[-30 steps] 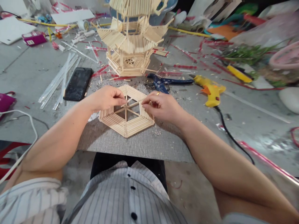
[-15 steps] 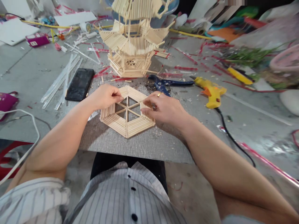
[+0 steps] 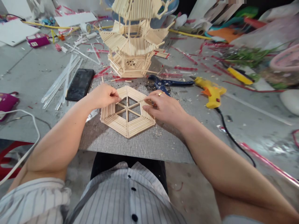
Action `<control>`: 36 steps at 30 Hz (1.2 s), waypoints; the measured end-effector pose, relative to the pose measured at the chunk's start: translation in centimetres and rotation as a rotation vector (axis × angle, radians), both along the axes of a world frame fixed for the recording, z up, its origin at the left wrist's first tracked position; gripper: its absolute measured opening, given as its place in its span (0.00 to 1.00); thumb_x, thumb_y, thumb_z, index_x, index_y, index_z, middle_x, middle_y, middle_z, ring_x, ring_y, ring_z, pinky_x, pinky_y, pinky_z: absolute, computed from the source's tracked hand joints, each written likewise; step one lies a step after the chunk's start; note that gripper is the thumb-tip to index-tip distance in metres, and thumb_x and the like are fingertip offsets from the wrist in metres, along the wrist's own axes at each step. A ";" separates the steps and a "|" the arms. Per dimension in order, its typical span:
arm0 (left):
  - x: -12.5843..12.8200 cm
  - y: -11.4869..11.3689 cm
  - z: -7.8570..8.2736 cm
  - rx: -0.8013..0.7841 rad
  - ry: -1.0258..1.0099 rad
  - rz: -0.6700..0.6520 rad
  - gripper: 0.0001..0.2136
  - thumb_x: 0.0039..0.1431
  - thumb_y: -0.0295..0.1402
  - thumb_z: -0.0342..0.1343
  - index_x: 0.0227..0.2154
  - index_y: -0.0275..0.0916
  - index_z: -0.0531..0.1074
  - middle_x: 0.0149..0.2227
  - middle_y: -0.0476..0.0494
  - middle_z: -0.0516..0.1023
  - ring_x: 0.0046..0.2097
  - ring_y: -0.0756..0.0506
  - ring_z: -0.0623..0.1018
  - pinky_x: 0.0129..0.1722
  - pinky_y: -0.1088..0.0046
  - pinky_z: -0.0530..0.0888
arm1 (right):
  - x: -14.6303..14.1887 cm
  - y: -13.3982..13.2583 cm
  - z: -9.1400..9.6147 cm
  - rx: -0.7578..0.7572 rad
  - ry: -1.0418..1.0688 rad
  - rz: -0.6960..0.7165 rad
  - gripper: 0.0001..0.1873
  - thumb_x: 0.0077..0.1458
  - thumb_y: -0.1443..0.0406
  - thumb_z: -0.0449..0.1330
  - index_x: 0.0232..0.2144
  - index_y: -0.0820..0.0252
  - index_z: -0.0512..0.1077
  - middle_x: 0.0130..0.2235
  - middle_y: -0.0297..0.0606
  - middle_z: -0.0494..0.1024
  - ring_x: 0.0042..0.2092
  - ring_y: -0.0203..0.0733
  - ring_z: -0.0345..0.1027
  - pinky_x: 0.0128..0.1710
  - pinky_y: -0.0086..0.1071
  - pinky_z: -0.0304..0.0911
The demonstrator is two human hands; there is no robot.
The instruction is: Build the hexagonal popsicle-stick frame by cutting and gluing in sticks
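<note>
In front of the tower [image 3: 130, 46], the frame [image 3: 127, 108] is lying flat, with both hands touching it. Left-forward of the tower, the left hand [image 3: 104, 95] is resting bunched fingertips on the rim [image 3: 116, 123] (the knuckles are hiding any stick between them, so I cannot tell whether it is gripping); right-forward of the tower, the right hand [image 3: 167, 107] is curving loosely over the rim, its thumb standing apart from the forefinger. If either hand is pressing unevenly, a rim stick could be springing loose or a spoke twisting askew, more so where a joint is weak. The frame is looking neat: pale, six-sided, its rows running close and parallel, six thin spokes [image 3: 133, 112] crossing its open middle.
</note>
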State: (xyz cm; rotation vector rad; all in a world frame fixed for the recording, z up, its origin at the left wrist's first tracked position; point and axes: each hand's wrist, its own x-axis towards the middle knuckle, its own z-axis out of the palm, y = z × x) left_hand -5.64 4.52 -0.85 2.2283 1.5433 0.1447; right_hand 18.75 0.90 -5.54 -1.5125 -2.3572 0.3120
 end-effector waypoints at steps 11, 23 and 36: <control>0.3 -0.3 -0.4 0.035 -0.004 -0.026 0.11 0.51 0.38 0.54 0.26 0.36 0.76 0.21 0.50 0.72 0.26 0.52 0.67 0.31 0.73 0.60 | 0.1 0.1 -0.3 0.053 0.029 0.010 0.13 0.58 0.62 0.52 0.40 0.57 0.73 0.46 0.44 0.73 0.45 0.46 0.68 0.40 0.39 0.64; 1.8 -1.6 -0.3 -0.058 -0.052 -0.096 0.09 0.52 0.35 0.56 0.25 0.35 0.76 0.22 0.51 0.73 0.25 0.54 0.67 0.29 0.75 0.60 | 0.1 0.5 -0.7 0.104 0.114 0.093 0.19 0.51 0.74 0.49 0.40 0.58 0.75 0.47 0.42 0.75 0.49 0.44 0.68 0.47 0.39 0.65; 2.0 -2.0 0.1 -0.094 -0.030 -0.112 0.10 0.52 0.36 0.55 0.26 0.36 0.77 0.20 0.51 0.72 0.25 0.53 0.67 0.29 0.74 0.59 | 0.4 0.9 -1.1 0.116 0.142 0.101 0.15 0.50 0.73 0.50 0.35 0.59 0.75 0.42 0.42 0.77 0.44 0.43 0.70 0.44 0.37 0.66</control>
